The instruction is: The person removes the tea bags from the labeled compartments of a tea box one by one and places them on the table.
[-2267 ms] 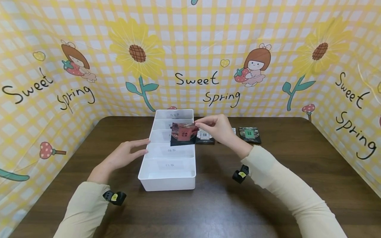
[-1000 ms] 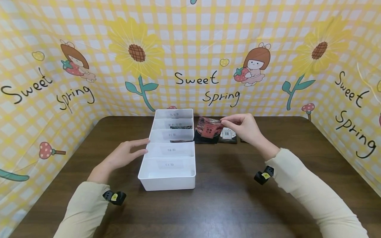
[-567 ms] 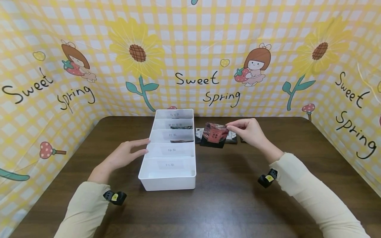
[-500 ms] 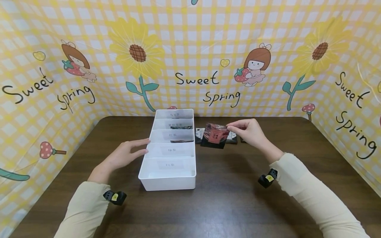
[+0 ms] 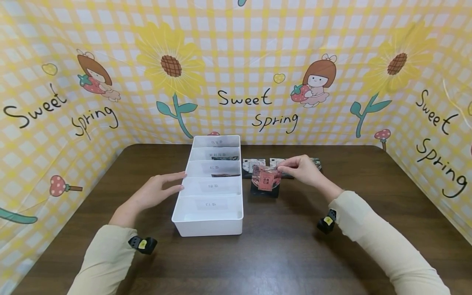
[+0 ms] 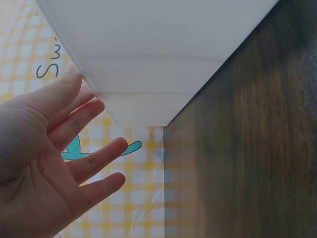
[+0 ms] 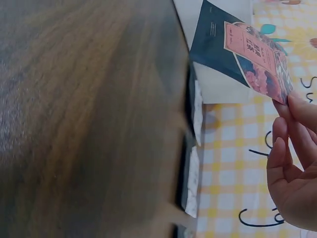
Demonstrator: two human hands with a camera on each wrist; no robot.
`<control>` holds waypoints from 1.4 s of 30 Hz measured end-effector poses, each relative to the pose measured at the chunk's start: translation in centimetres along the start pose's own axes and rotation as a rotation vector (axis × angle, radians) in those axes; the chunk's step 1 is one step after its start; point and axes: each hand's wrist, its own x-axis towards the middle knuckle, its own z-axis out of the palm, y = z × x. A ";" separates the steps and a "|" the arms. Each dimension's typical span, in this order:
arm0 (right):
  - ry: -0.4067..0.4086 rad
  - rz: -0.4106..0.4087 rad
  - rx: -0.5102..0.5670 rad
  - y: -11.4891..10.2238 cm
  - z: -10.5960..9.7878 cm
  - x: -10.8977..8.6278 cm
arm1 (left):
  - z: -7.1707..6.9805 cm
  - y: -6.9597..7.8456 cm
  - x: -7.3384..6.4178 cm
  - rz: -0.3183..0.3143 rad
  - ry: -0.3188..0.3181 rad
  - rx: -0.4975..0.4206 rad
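Note:
My right hand [image 5: 302,170] pinches a red and black tea sachet [image 5: 265,184] by one upper corner, between thumb and fingers. The sachet hangs face-out just right of a long white divided box [image 5: 210,228]; in the right wrist view, its pink label [image 7: 250,47] shows. My left hand [image 5: 156,190] touches the box's left side with fingers extended; the left wrist view shows thumb and index finger at the rim and the other fingers spread [image 6: 96,163]. Paper labels mark the compartments. Dark sachet edges show in the second compartment [image 5: 225,158] and third compartment [image 5: 225,175] from the back.
Two white and black sachets, one nearer the box [image 5: 253,164] and one partly behind my right hand [image 5: 275,161], lie in a row. A green sachet [image 5: 317,163] ends it at right. A yellow checked cloth [image 5: 236,61] stands behind the brown table [image 5: 280,250].
My right hand has carried the red sachet from over the box to its right side, then lower and nearer to me, uncovering the white sachets. My left hand has stayed put.

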 end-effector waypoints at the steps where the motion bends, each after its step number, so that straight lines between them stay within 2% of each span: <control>1: -0.008 0.002 -0.002 0.1 0.1 0.1 | 0.0 0.0 0.0 -0.001 -0.001 -0.001; 11: -0.110 0.010 -0.048 0.9 1.9 1.5 | 0.0 0.0 0.0 -0.005 -0.004 -0.002; 23: -0.183 0.047 -0.116 0.9 3.2 2.5 | -0.1 0.2 -0.1 -0.011 -0.003 -0.006; 42: -0.148 0.150 -0.218 1.0 4.5 3.7 | -0.1 0.4 -0.2 -0.020 -0.015 -0.002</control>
